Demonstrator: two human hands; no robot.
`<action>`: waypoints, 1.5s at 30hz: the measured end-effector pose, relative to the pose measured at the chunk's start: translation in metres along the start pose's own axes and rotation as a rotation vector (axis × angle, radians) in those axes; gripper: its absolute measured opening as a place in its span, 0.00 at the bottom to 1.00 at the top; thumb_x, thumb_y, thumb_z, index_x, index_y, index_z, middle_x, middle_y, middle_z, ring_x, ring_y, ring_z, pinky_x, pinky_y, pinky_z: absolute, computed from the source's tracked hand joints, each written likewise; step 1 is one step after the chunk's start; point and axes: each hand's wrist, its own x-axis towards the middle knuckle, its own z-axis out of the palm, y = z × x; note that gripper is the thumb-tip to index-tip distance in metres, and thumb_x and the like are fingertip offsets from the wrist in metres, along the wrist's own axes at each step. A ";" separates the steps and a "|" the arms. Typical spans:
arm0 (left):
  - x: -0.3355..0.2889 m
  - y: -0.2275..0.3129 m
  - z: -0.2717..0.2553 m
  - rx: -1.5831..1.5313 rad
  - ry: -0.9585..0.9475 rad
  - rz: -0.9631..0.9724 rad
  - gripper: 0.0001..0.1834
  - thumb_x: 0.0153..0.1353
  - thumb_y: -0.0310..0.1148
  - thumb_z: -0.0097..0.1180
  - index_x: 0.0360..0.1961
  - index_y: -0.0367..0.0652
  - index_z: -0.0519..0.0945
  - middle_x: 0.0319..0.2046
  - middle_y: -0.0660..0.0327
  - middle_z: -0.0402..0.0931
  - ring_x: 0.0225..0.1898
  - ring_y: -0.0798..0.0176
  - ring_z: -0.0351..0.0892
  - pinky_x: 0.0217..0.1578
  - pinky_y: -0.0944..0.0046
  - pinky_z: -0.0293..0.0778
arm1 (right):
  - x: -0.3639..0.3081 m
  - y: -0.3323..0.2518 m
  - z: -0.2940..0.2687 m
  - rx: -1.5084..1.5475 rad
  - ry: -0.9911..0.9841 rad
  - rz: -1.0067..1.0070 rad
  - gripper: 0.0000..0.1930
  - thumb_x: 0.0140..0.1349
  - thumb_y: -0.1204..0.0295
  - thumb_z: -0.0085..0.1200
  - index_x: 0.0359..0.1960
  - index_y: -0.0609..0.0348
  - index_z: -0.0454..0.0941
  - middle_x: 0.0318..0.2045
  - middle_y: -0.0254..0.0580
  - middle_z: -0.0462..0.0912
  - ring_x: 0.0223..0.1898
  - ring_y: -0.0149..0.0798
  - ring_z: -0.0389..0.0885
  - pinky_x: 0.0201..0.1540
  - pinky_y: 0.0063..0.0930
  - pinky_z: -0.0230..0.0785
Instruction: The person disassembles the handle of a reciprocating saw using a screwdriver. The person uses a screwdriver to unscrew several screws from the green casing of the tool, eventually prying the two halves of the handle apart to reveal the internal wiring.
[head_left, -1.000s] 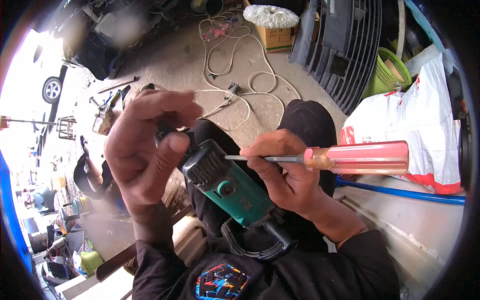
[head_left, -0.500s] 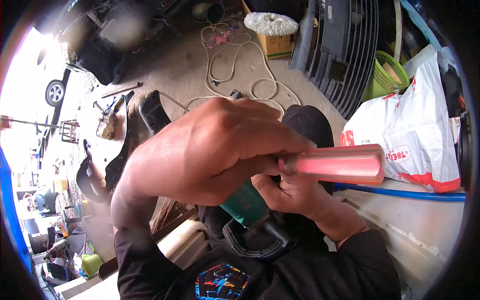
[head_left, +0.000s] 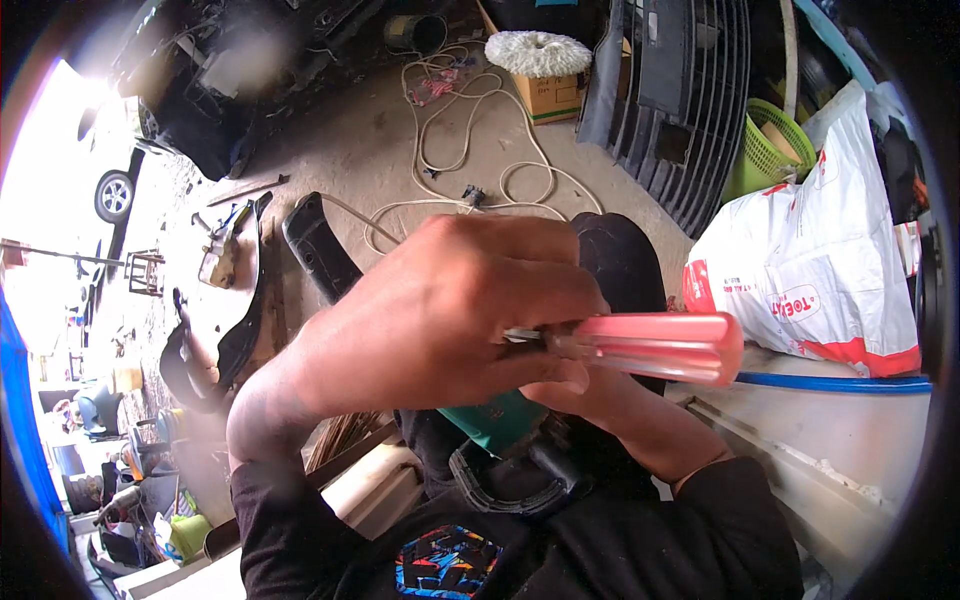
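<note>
My left hand [head_left: 455,300] is closed round the front of a screwdriver. The screwdriver's translucent red handle [head_left: 660,345] sticks out to the right, and a bit of metal shows between the fingers; its tip is hidden. Behind and below, my right hand [head_left: 590,395] is mostly covered by the left one. Its thumb lies bent beside a green power tool [head_left: 495,425] on my lap, but its fingers and whatever they hold are hidden. The tool has a black loop-shaped handle [head_left: 520,490] toward me and a long black grip [head_left: 320,245] beyond my left wrist.
A pale cord [head_left: 465,130] loops over the concrete floor ahead. Far right stand a black grille [head_left: 680,120], a green basket [head_left: 770,150] and a white plastic bag [head_left: 805,240]. A fluffy white pad [head_left: 540,52] rests on a cardboard box [head_left: 550,97]. Black car parts [head_left: 240,330] lie left.
My left hand has shifted slightly, covering more of my right hand. The screwdriver's handle has swung a little down and left, and some metal now shows between the fingers.
</note>
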 end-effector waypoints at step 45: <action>-0.178 -0.049 0.030 -0.387 1.099 -0.450 0.12 0.63 0.24 0.60 0.48 0.31 0.80 0.38 0.59 0.82 0.42 0.70 0.80 0.46 0.70 0.73 | 0.030 -0.041 0.038 -0.186 -0.222 -0.161 0.11 0.57 0.82 0.62 0.42 0.61 0.80 0.36 0.48 0.85 0.39 0.42 0.86 0.42 0.29 0.80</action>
